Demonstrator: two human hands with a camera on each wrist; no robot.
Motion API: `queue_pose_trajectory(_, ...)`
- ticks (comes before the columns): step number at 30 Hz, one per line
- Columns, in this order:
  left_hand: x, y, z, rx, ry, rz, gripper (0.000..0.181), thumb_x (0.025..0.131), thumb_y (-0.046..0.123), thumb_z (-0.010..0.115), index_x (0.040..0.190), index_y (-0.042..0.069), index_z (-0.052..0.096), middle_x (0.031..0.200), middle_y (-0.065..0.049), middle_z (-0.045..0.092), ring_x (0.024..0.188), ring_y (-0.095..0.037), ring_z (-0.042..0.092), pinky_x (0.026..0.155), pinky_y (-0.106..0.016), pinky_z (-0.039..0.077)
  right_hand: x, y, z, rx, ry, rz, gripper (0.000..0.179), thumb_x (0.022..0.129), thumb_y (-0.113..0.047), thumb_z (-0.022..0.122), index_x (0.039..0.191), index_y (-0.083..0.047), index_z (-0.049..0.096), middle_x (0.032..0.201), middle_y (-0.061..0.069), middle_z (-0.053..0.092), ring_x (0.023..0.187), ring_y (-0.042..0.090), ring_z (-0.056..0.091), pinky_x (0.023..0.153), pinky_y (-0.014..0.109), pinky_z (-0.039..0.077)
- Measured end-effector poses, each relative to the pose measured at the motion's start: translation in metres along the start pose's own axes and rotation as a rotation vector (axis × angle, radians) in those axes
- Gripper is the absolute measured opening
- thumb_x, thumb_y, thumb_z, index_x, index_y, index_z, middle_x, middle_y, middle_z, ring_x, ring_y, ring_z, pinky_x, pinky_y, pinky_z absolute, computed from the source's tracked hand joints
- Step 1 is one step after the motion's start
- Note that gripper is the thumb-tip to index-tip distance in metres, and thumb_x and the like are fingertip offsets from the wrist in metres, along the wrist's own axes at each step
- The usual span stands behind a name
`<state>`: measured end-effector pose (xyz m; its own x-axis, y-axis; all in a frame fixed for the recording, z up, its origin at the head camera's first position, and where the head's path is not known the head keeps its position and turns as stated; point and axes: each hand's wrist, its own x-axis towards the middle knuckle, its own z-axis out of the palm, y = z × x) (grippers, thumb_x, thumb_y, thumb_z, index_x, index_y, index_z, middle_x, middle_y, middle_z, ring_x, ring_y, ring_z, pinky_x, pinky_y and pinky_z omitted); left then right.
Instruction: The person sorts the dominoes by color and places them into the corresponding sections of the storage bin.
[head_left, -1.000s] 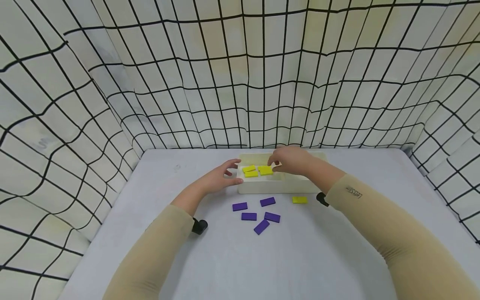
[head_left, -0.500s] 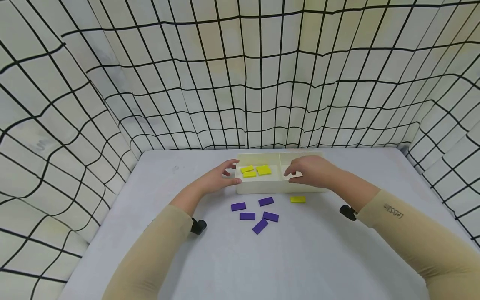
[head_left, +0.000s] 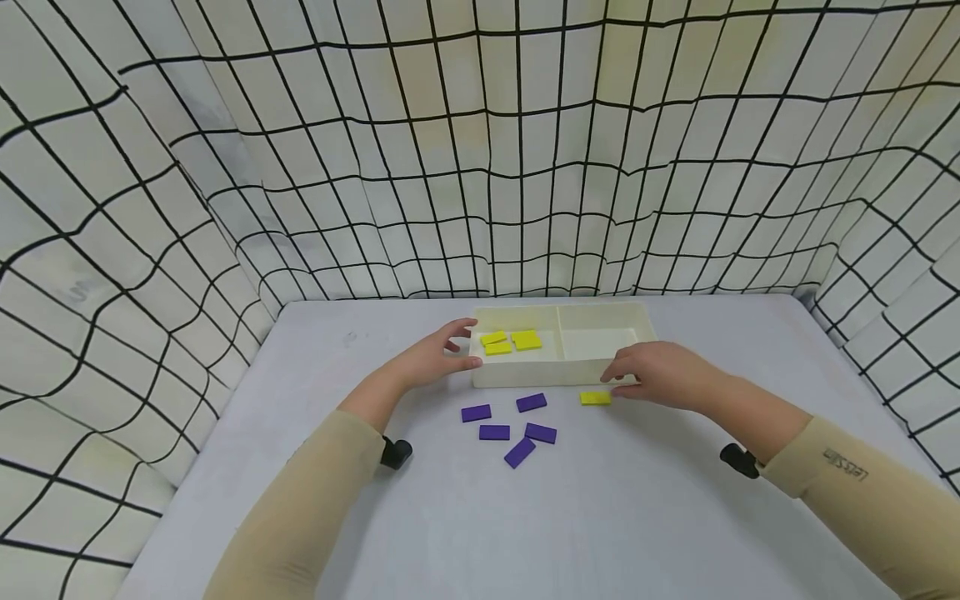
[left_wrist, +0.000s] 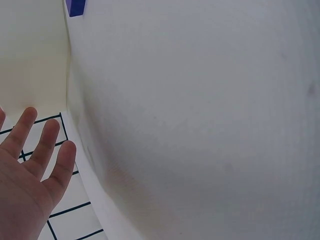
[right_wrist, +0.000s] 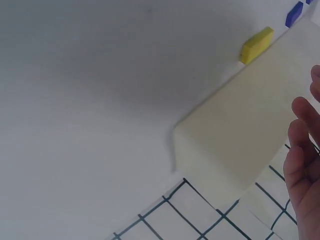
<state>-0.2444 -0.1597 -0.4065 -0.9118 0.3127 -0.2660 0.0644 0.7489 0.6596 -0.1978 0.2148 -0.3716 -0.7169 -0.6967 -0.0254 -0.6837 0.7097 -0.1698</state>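
A white box (head_left: 517, 374) with two compartments stands at the table's back; several yellow blocks (head_left: 527, 340) lie in its left compartment. My left hand (head_left: 431, 358) rests at the box's left end, thumb and fingers spread around the corner; in the left wrist view its fingers (left_wrist: 44, 145) are extended. My right hand (head_left: 667, 375) hovers by the box's front right, just beside a single yellow block (head_left: 596, 398) on the table. The right wrist view shows that yellow block (right_wrist: 256, 45) apart from the loosely bent fingers (right_wrist: 299, 132), which hold nothing.
Several purple blocks (head_left: 494, 432) lie scattered on the white table (head_left: 480, 525) in front of the box. A white wall with black grid lines (head_left: 517, 175) encloses the back and sides.
My right hand has left the box's left compartment, passed over the right one and come forward and right to near the single yellow block. The left hand stays at the box's end.
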Motion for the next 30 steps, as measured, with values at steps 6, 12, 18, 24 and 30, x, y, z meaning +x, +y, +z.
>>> queue_pose_trajectory(6, 0.002, -0.002, -0.001, -0.001, 0.002, 0.006, 0.084, 0.087, 0.054, 0.071, 0.155, 0.037, 0.025, 0.153, 0.000, 0.040, 0.136, -0.027, 0.042, 0.106, -0.057, 0.039, 0.000, 0.003, 0.015, -0.031, -0.015, -0.023, 0.022, 0.084, -0.024, 0.081, 0.105, -0.022, 0.077, 0.102, -0.010, 0.072, 0.096, 0.013, 0.066, 0.083, 0.036, 0.056)
queue_pose_trajectory(12, 0.001, -0.002, -0.001, -0.013, 0.001, 0.009, 0.085, 0.086, 0.054, 0.071, 0.155, 0.036, 0.025, 0.152, -0.003, 0.041, 0.136, -0.027, 0.041, 0.107, -0.056, 0.039, 0.004, 0.001, 0.030, -0.082, -0.020, -0.046, 0.021, 0.083, -0.023, 0.082, 0.103, -0.023, 0.078, 0.098, -0.010, 0.071, 0.091, 0.010, 0.065, 0.081, 0.032, 0.056)
queue_pose_trajectory(18, 0.002, -0.002, 0.000, -0.011, 0.003, 0.010, 0.085, 0.086, 0.055, 0.071, 0.155, 0.036, 0.025, 0.153, -0.003, 0.040, 0.136, -0.027, 0.042, 0.106, -0.056, 0.040, 0.009, -0.002, 0.038, -0.120, 0.002, -0.111, 0.017, 0.084, -0.020, 0.081, 0.102, -0.021, 0.078, 0.096, -0.007, 0.072, 0.088, 0.011, 0.064, 0.080, 0.031, 0.056)
queue_pose_trajectory(24, 0.003, -0.001, 0.000, -0.007, 0.003, 0.007, 0.085, 0.086, 0.055, 0.071, 0.155, 0.037, 0.025, 0.153, -0.002, 0.039, 0.136, -0.027, 0.042, 0.106, -0.056, 0.040, 0.012, -0.002, 0.041, -0.166, 0.016, -0.113, 0.016, 0.085, -0.022, 0.080, 0.101, -0.022, 0.077, 0.098, -0.007, 0.072, 0.091, 0.013, 0.065, 0.082, 0.033, 0.056)
queue_pose_trajectory(30, 0.003, -0.003, 0.000, -0.002, 0.005, 0.007, 0.086, 0.085, 0.056, 0.071, 0.155, 0.037, 0.025, 0.154, -0.002, 0.038, 0.136, -0.027, 0.041, 0.105, -0.056, 0.040, 0.015, -0.003, 0.043, -0.162, 0.003, -0.106, 0.016, 0.085, -0.022, 0.080, 0.101, -0.022, 0.077, 0.099, -0.006, 0.072, 0.090, 0.013, 0.065, 0.082, 0.032, 0.056)
